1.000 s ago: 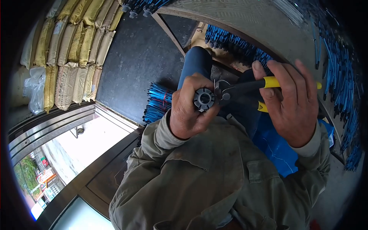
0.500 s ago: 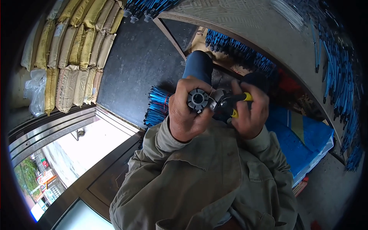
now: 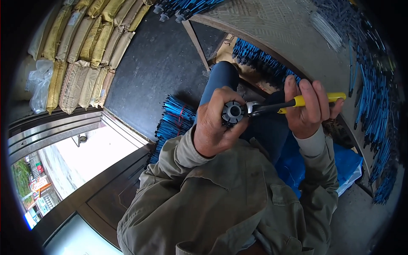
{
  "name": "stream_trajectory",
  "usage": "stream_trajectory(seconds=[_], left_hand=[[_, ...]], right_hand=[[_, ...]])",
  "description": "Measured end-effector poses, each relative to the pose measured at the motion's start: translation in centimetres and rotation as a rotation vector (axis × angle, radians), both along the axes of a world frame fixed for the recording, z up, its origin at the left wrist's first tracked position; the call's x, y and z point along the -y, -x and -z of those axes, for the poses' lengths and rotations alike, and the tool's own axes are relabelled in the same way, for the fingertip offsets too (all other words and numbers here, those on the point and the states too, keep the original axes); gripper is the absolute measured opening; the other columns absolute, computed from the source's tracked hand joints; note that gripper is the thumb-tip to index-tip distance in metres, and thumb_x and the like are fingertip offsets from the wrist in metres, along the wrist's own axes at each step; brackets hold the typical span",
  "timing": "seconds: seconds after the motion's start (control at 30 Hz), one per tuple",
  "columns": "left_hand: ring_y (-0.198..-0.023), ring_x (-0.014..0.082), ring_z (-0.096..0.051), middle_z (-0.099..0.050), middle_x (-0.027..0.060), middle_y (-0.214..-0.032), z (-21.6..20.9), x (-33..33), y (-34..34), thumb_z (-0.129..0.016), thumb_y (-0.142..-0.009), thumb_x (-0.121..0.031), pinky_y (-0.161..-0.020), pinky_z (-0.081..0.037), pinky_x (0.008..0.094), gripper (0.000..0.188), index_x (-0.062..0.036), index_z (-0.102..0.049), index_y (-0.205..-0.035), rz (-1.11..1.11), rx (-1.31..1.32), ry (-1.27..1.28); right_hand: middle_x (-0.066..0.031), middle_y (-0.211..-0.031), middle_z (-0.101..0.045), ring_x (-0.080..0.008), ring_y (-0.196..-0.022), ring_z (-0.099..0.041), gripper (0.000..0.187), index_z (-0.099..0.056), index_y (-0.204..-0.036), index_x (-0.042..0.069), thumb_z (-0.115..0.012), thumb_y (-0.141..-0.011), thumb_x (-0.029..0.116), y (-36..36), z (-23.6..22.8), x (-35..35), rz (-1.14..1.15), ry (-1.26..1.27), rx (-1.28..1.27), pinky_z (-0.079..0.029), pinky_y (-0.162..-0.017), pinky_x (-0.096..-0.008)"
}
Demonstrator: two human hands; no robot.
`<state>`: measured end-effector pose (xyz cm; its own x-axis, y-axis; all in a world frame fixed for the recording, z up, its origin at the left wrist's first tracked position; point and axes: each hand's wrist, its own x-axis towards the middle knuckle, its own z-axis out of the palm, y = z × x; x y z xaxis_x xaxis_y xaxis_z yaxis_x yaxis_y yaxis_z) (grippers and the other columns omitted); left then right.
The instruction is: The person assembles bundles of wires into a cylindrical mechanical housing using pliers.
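Note:
My left hand (image 3: 212, 123) is wrapped round a dark cylindrical part (image 3: 233, 112), whose notched end with a pale ring and dark centre faces up. Its length below the fingers is hidden. In my right hand (image 3: 310, 106) are yellow-handled pliers (image 3: 275, 106). Their yellow handles (image 3: 329, 97) lie across my palm, with the fingers stretched up around them. The metal jaws meet the right side of the notched end; whether they bite on anything there I cannot tell. Both hands are above my knees (image 3: 222, 78).
A tied bundle of blue, black-tipped rods (image 3: 170, 121) lies on the floor left of me. To the right runs a grey worktop (image 3: 272, 29) with many more rods (image 3: 374, 114). Yellow sacks (image 3: 91, 46) are stacked far left, near a bright doorway (image 3: 95, 144). Blue sheeting (image 3: 293, 165) lies under my right arm.
My right hand has swung outward and up to the right, bringing the pliers level across, their jaws still beside the cylinder. The left hand, holding the cylinder, has shifted slightly right.

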<state>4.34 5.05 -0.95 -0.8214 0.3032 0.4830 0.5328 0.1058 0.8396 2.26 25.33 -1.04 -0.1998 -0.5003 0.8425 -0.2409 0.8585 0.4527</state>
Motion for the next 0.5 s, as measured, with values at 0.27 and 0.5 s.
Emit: stream_trajectory(seconds=[0.27,0.5], left_hand=[[-0.067,0.0156,-0.055,-0.057,0.0101,-0.081,-0.2,0.2,-0.3,-0.057,-0.066,0.008,-0.06,-0.042,0.0256,0.03,0.0002,-0.045,-0.092,-0.009,0.012,0.033],[-0.072,0.0175,-0.06,-0.059,0.0112,-0.083,-0.4,0.8,-1.6,-0.065,-0.063,0.005,-0.066,-0.046,0.0265,0.035,0.0013,-0.049,-0.094,0.1,0.041,-0.056]], right_hand=[[0.0,-0.101,-0.049,-0.0184,-0.097,-0.049,0.03,-0.056,-0.092,0.007,-0.074,-0.07,0.017,-2.2,0.9,0.3,-0.043,0.128,0.28,-0.033,-0.09,-0.0385],[-0.0072,-0.099,-0.054,-0.0226,-0.082,-0.055,0.029,-0.051,-0.085,0.004,-0.07,-0.076,0.024,-5.0,-3.5,-2.5,-0.306,-0.026,0.815,-0.046,-0.065,-0.0329]])
